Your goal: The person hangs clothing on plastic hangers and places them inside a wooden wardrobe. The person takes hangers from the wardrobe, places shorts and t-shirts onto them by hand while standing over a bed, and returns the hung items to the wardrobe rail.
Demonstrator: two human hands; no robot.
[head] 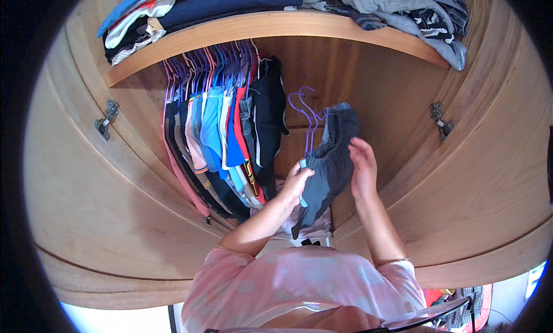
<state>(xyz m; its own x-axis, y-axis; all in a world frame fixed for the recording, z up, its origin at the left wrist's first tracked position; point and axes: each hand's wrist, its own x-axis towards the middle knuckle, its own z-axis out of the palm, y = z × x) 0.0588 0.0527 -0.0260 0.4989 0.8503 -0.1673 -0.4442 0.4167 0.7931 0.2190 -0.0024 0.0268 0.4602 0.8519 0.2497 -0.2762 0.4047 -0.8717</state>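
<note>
My left hand (297, 182) grips the near edge of a dark grey garment (330, 169) with an elastic-looking gathered waist. A strip of light blue cloth (303, 201) shows beside my fingers. Purple hangers (307, 132) rise out of the grey garment, their hooks in the air off the rod. Behind it hangs a bluish-grey denim-like piece (327, 128), partly covered. On the garment's far right side, my right hand (363, 167) is held upright with its fingers loosely extended. Its fingertips are at the cloth's edge; whether they touch it I cannot tell.
Several clothes on hangers (216, 130) crowd the left of the wooden wardrobe, black trousers (268, 117) rightmost. Above runs a wooden shelf (276, 24) with folded clothes (233, 7). Doors stand open on both sides (108, 195). Pale checked cloth (322, 223) lies at the wardrobe's bottom.
</note>
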